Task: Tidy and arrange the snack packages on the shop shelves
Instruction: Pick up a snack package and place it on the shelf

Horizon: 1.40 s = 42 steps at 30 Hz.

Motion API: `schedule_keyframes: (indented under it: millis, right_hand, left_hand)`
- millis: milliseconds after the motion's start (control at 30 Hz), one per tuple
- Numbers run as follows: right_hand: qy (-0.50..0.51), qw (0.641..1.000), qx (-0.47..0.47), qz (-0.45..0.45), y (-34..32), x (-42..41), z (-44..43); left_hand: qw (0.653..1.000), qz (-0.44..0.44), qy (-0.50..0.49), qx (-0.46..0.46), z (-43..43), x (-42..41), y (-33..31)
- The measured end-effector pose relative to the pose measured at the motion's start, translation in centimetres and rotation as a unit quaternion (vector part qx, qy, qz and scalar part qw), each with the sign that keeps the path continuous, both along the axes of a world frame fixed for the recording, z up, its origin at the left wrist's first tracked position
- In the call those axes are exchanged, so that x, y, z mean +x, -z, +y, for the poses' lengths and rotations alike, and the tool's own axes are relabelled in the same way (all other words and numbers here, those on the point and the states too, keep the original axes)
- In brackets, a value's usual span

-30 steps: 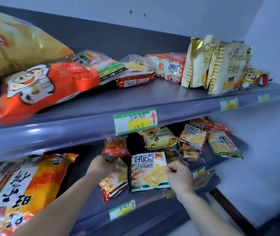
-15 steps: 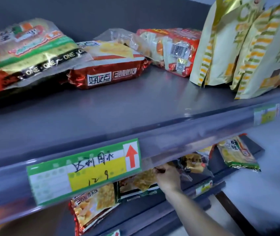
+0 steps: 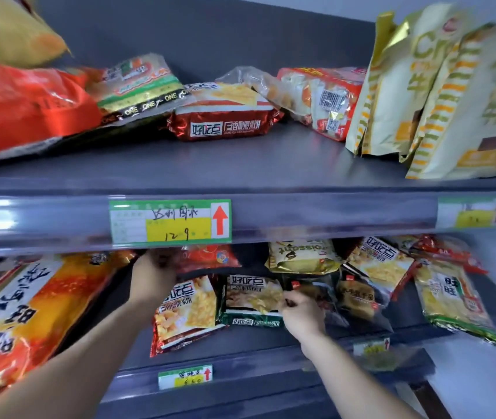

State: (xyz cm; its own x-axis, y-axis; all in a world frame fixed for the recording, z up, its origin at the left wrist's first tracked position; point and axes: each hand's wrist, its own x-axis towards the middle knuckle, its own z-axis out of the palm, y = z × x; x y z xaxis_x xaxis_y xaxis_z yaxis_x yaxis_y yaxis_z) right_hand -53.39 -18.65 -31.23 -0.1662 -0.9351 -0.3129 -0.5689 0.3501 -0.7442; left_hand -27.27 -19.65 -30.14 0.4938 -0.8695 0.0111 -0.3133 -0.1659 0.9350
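Observation:
On the lower shelf (image 3: 271, 343) two cracker packs lie side by side: a red-edged pack (image 3: 186, 313) and a green-edged pack (image 3: 252, 300). My right hand (image 3: 301, 313) pinches the green-edged pack at its right edge, fingers curled. At the upper left corner of the red-edged pack is my left hand (image 3: 153, 276), reaching toward a small red bag (image 3: 207, 258) at the back. Its fingertips are blurred and partly hidden under the upper shelf's lip, so its grip is unclear.
A big orange bag (image 3: 29, 313) fills the lower shelf's left. A gold croissant bag (image 3: 301, 257), dark packs (image 3: 358, 300) and yellow packs (image 3: 452, 300) lie right of my hands. The upper shelf (image 3: 240, 164) holds red, brown and tall cream bags (image 3: 440, 95).
The view dipped close to the upper shelf and came back down. My left hand moved up toward the back of the lower shelf; my right hand stays at the green-edged pack's right edge.

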Motion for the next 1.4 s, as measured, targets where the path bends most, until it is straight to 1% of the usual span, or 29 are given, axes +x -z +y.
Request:
schedule_keyframes:
  millis: [67, 200, 267, 333, 400, 433, 467, 533, 567, 600, 633, 733, 767, 867, 933, 1033, 1300, 1400]
  right_hand:
    - [-0.04, 0.999, 0.014, -0.008, -0.5, 0.0, 0.8]
    - [-0.095, 0.993, 0.043, -0.059, 0.1, -0.1, 2.0]
    - [-0.087, 0.99, 0.047, -0.105, 0.8, -0.1, 2.3]
    - [-0.065, 0.982, 0.042, -0.173, 1.2, 0.3, 2.5]
    - [-0.05, 0.974, 0.034, -0.22, 1.0, 1.0, 2.5]
    - [-0.055, 0.973, 0.032, -0.223, 1.1, 1.4, 2.4]
    - [-0.068, 0.976, 0.03, -0.207, 1.1, 1.9, 2.5]
    - [-0.13, 0.981, 0.024, -0.143, 0.9, 2.8, 2.9]
    - [-0.157, 0.98, 0.018, -0.122, 0.7, 3.2, 3.2]
    - [-0.173, 0.977, 0.014, -0.121, 0.0, 3.7, 3.8]
    - [-0.18, 0.974, 0.01, -0.138, -0.4, 4.1, 4.3]
    - [-0.143, 0.956, 0.04, -0.251, -2.7, 5.5, 5.9]
    - [-0.146, 0.947, 0.048, -0.281, -3.2, 5.9, 6.1]
    - [-0.213, 0.923, 0.036, -0.319, -4.7, 6.8, 6.7]
    - [-0.239, 0.913, 0.012, -0.33, -6.1, 7.0, 7.3]
    - [-0.246, 0.908, -0.015, -0.34, -7.6, 7.0, 8.0]
    - [-0.266, 0.906, -0.07, -0.323, -10.8, 6.8, 9.3]
    - [-0.275, 0.91, -0.086, -0.297, -11.1, 6.4, 9.7]
  left_hand:
    - [0.999, -0.042, -0.005, -0.001, 1.9, -0.6, -1.0]
    - [0.999, -0.019, -0.028, -0.026, 5.5, -1.2, -2.0]
    - [0.999, 0.016, -0.034, -0.031, 7.2, -0.7, -1.8]
    - [0.998, 0.027, -0.048, -0.04, 9.0, -0.6, -1.9]
    - [0.996, 0.043, -0.066, -0.049, 10.7, -0.7, -2.3]
    - [0.995, 0.053, -0.072, -0.054, 11.5, -0.8, -2.4]
    - [0.994, 0.06, -0.075, -0.058, 12.2, -1.0, -2.5]
    - [0.993, 0.061, -0.082, -0.066, 13.4, -1.4, -3.0]
    - [0.992, 0.063, -0.085, -0.069, 14.0, -1.5, -3.2]
    - [0.992, 0.058, -0.087, -0.067, 14.7, -1.7, -3.5]
    - [0.993, 0.051, -0.085, -0.068, 15.3, -1.9, -3.8]
    - [0.994, 0.023, -0.077, -0.068, 16.7, -2.1, -4.5]
    - [0.995, 0.016, -0.075, -0.067, 17.0, -2.2, -4.9]
    - [0.995, -0.008, -0.074, -0.064, 17.9, -2.6, -6.0]
    - [0.995, -0.011, -0.078, -0.065, 18.5, -2.9, -6.8]
    - [0.995, 0.01, -0.07, -0.068, 19.5, -2.8, -7.8]
    - [0.996, 0.083, -0.005, -0.027, 21.7, -0.9, -10.9]
    - [0.997, 0.082, 0.006, -0.011, 21.5, -1.4, -11.9]
